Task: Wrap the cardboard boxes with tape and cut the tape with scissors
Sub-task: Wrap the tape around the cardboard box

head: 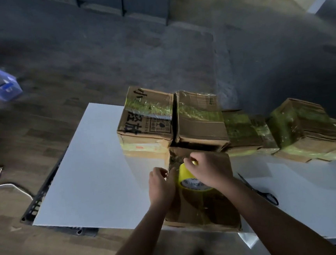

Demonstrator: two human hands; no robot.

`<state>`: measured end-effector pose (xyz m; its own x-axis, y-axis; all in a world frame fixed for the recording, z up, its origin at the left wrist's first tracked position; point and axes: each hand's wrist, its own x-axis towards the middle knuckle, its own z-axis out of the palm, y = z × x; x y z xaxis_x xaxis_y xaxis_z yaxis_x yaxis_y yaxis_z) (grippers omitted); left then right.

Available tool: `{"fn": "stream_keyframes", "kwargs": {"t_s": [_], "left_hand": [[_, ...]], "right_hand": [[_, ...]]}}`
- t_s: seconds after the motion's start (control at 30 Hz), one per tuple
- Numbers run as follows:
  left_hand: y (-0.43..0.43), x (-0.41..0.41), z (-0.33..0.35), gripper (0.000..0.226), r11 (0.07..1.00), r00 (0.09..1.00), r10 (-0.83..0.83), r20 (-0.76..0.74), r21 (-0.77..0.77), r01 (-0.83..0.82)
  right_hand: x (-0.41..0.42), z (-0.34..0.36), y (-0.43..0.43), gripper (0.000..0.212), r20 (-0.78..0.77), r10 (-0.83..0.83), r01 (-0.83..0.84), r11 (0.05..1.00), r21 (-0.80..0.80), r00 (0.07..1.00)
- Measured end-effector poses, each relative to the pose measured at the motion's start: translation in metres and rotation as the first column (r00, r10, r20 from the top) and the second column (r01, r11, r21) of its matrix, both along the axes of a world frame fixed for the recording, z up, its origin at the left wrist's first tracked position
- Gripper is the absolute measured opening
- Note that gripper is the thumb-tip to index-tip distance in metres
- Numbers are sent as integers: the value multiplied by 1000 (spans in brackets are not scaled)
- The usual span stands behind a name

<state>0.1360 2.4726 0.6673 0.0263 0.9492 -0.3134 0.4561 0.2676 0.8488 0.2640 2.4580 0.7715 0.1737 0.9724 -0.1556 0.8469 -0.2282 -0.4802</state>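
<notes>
Your right hand (207,169) grips the tape roll (190,181), fingers curled over its top edge, and holds it on edge against the top of the near box (217,208). This puts the roll right over the surface you are wrapping, so tape can pay straight out onto the cardboard.

Your left hand (161,186) sits just left of the roll at the box's left edge. Its fingertips (164,171) are drawn together, apparently pinching the free end of the tape; the film is clear and the light is low, so the contact itself is hard to confirm. A pinch here would anchor the end while the roll pulls away from it.

The near box lies at the front of the white table (89,170), directly under both hands, within easy reach for turning. Glossy film already crosses part of its top.

The wrapped boxes (201,120) stand in a row along the far edge, touching one another, with yellow-green tape banding them. Parked there, they stay clear of the working area.

The scissors (260,190) lie flat on the table just right of the near box, beside your right forearm. This placement suits a quick pickup once a length of tape is laid and needs cutting. That cut is not yet due: the tape is not laid down.
</notes>
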Motion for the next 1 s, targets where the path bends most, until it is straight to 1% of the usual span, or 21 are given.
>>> {"fn": "stream_keyframes", "kwargs": {"t_s": [0.03, 0.1, 0.13, 0.2, 0.23, 0.27, 0.33, 0.37, 0.4, 0.47, 0.57, 0.63, 0.67, 0.7, 0.73, 0.77, 0.8, 0.83, 0.9, 0.93, 1.0], "left_hand": [[-2, 0, 0, 25, 1000, 1000, 11, -7, 10, -10], [-2, -1, -2, 23, 999, 999, 34, -19, -15, -34], [-2, -1, -2, 24, 999, 999, 36, -28, -27, -37], [-3, 0, -4, 26, 999, 998, 25, -56, -25, -26], [-4, 0, -4, 26, 1000, 997, 21, -72, -19, -22], [-4, 1, -4, 25, 1000, 996, 21, -89, -15, -23], [-2, 2, -6, 25, 1000, 991, 21, -129, -10, -23], [-2, 2, -6, 25, 1000, 989, 20, -149, -3, -21], [-1, 2, -8, 26, 1000, 986, 19, -164, 5, -18], [0, 3, -10, 28, 1000, 983, 18, -182, 15, -15], [-3, 5, -8, 28, 999, 972, -6, -234, 40, 16], [-4, 6, -2, 29, 991, 949, -14, -316, 121, 54], [-4, 7, 3, 29, 970, 928, -15, -373, 219, 104], [-7, 8, 8, 29, 921, 903, -27, -429, 340, 189], [-12, 10, 14, 32, 842, 882, -56, -467, 453, 293], [-19, 14, 17, 39, 758, 863, -110, -494, 520, 394], [-28, 18, 18, 49, 701, 830, -189, -524, 521, 488], [-39, 22, 18, 60, 685, 779, -282, -559, 451, 572], [-56, 24, 10, 76, 694, 676, -395, -623, 280, 663], [-60, 23, 5, 80, 693, 632, -410, -658, 226, 685], [-60, 22, 2, 86, 678, 561, -408, -721, 172, 714]], "right_hand": [[6, 0, -2, 37, -28, 22, -21, 999, 31, 999], [19, -6, -7, 30, -50, 12, -11, 1000, 21, 999], [26, -11, -11, 34, -67, -21, 22, 1000, 17, 998], [34, -21, -21, 44, -187, -84, 93, 995, 40, 979], [35, -25, -24, 46, -236, -99, 111, 993, 36, 967], [34, -27, -23, 47, -246, -103, 108, 994, 8, 964], [34, -28, -18, 38, -212, -88, 80, 996, -46, 973], [39, -26, -17, 31, -168, -79, 73, 996, -43, 983], [47, -22, -18, 30, -115, -51, 53, 999, 8, 992], [68, -14, -25, 44, -9, 25, -24, 997, 79, 1000], [83, -9, -39, 49, 60, 74, -78, 995, 66, 995], [79, -8, -37, 47, 108, 54, -59, 997, 42, 993], [76, -8, -35, 48, 120, 48, -52, 998, 29, 992], [74, -8, -34, 49, 130, 57, -59, 998, 14, 990], [74, -8, -32, 51, 141, 73, -74, 997, 4, 987], [75, -10, -32, 51, 142, 78, -78, 997, -3, 987], [76, -11, -33, 50, 136, 68, -67, 998, -9, 988], [77, -13, -35, 49, 127, 50, -48, 999, -13, 991], [78, -17, -38, 48, 122, 23, -24, 1000, 7, 992], [79, -19, -39, 48, 112, 19, -24, 999, 45, 994], [84, -25, -40, 47, 41, 33, -38, 993, 113, 999]]}}
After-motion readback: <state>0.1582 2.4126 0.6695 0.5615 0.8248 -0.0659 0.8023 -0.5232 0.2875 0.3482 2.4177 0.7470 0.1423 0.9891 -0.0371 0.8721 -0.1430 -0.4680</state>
